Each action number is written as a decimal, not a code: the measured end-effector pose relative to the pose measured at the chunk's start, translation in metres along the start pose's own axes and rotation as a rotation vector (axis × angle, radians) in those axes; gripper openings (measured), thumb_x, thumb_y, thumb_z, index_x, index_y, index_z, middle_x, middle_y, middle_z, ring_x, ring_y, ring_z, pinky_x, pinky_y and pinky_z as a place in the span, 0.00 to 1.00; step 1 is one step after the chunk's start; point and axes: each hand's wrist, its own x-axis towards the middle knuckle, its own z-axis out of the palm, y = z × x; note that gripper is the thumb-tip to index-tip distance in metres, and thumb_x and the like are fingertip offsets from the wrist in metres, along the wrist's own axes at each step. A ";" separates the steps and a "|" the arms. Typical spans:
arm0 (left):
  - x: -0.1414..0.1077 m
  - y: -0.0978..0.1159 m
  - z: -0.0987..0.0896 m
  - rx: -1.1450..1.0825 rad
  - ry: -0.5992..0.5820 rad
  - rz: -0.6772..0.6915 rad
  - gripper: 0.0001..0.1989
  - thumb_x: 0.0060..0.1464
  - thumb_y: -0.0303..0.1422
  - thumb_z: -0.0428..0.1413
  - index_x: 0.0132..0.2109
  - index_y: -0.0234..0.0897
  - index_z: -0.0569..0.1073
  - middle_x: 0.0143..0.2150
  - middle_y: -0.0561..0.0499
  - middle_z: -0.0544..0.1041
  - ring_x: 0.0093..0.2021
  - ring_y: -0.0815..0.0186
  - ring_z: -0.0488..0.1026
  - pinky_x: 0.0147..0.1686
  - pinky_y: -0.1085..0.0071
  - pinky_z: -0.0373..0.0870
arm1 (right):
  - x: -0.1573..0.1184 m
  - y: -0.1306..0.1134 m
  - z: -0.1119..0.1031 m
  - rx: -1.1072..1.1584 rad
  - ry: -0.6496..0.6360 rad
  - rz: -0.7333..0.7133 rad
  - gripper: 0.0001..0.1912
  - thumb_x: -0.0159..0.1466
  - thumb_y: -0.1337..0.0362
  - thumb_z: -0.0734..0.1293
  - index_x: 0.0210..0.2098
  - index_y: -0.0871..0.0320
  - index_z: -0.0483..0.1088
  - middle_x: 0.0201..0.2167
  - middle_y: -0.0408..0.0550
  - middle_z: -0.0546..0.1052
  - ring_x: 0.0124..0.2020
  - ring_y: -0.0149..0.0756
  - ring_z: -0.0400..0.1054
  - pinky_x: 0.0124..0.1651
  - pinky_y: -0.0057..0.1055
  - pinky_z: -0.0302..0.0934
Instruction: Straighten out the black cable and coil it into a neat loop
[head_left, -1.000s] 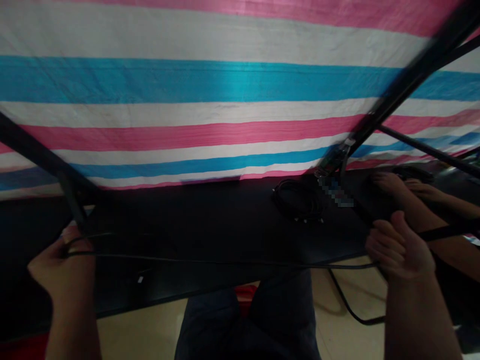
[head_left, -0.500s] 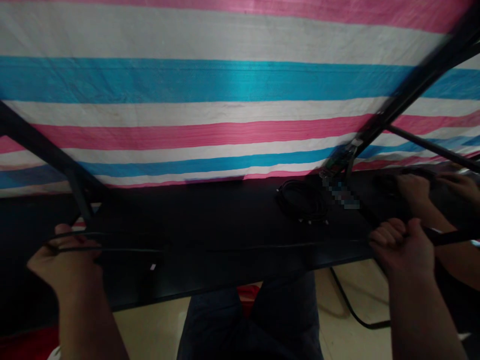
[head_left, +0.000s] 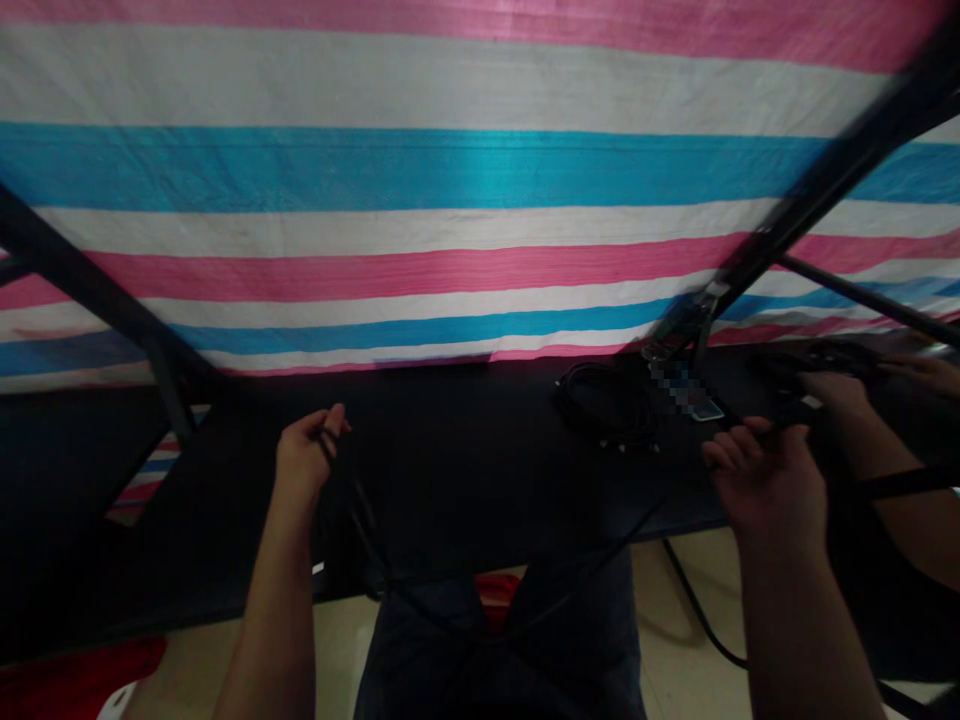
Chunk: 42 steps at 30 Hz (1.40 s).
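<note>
A thin black cable hangs in a slack loop between my two hands, dipping over the front of the dark table and my lap. My left hand is closed on it above the left part of the table, with doubled strands dropping from the fingers. On the right, my right hand grips the other stretch of the cable; a small pale connector shows just beyond its fingers. Between the hands, towards the back, lies a coiled black cable with small light-coloured ends.
A partly blurred-out phone-like object lies right of the coil. Another person's hands handle dark cables at the far right. Black metal legs slant up on both sides before a striped sheet. A white tag is near the front edge.
My left hand has moved right and slightly up; my right hand has shifted a little left. The cable between them, taut before, now sags over my lap.
</note>
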 end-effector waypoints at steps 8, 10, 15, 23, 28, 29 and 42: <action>0.028 0.009 0.044 0.430 -0.147 0.071 0.18 0.61 0.45 0.50 0.30 0.40 0.74 0.29 0.47 0.77 0.31 0.60 0.73 0.30 0.68 0.61 | -0.015 0.007 -0.012 -0.428 -0.175 0.051 0.27 0.54 0.41 0.76 0.29 0.60 0.74 0.15 0.31 0.51 0.16 0.22 0.42 0.18 0.23 0.41; 0.034 0.003 0.051 0.479 -0.140 0.033 0.18 0.61 0.45 0.50 0.32 0.40 0.76 0.30 0.44 0.79 0.32 0.56 0.75 0.31 0.66 0.62 | -0.024 0.011 -0.019 -0.665 -0.294 0.224 0.31 0.52 0.37 0.75 0.29 0.61 0.74 0.15 0.31 0.51 0.16 0.21 0.43 0.19 0.23 0.39; 0.050 -0.019 0.062 0.571 -0.096 -0.080 0.18 0.62 0.44 0.50 0.41 0.39 0.80 0.38 0.37 0.82 0.39 0.46 0.79 0.35 0.60 0.69 | -0.061 0.027 -0.039 -1.114 -0.700 0.723 0.38 0.51 0.28 0.68 0.28 0.61 0.72 0.15 0.31 0.48 0.16 0.22 0.41 0.19 0.25 0.34; 0.079 -0.047 0.054 0.621 -0.072 -0.162 0.19 0.62 0.42 0.51 0.47 0.37 0.81 0.44 0.33 0.82 0.44 0.43 0.79 0.40 0.55 0.74 | -0.093 0.044 -0.101 -1.357 -0.783 0.984 0.32 0.56 0.32 0.63 0.25 0.58 0.66 0.15 0.32 0.49 0.15 0.22 0.40 0.18 0.26 0.31; 0.087 -0.056 0.045 0.632 -0.087 -0.129 0.19 0.61 0.42 0.52 0.47 0.36 0.81 0.45 0.34 0.82 0.46 0.43 0.79 0.43 0.56 0.74 | -0.086 0.053 -0.146 -1.356 -0.558 0.984 0.32 0.52 0.31 0.65 0.26 0.56 0.63 0.15 0.31 0.48 0.15 0.22 0.38 0.19 0.25 0.30; 0.087 -0.058 0.043 0.636 -0.082 -0.132 0.19 0.61 0.42 0.51 0.47 0.36 0.81 0.45 0.34 0.82 0.46 0.43 0.79 0.43 0.56 0.74 | -0.084 0.054 -0.153 -1.315 -0.490 0.969 0.32 0.51 0.31 0.65 0.26 0.56 0.63 0.15 0.31 0.47 0.16 0.21 0.38 0.19 0.25 0.31; 0.072 -0.060 0.048 0.707 -0.080 -0.123 0.18 0.61 0.44 0.50 0.45 0.40 0.79 0.41 0.37 0.81 0.44 0.42 0.78 0.41 0.53 0.73 | -0.062 0.024 -0.150 -0.257 0.308 0.479 0.19 0.63 0.53 0.72 0.27 0.56 0.61 0.17 0.33 0.53 0.15 0.23 0.50 0.20 0.21 0.57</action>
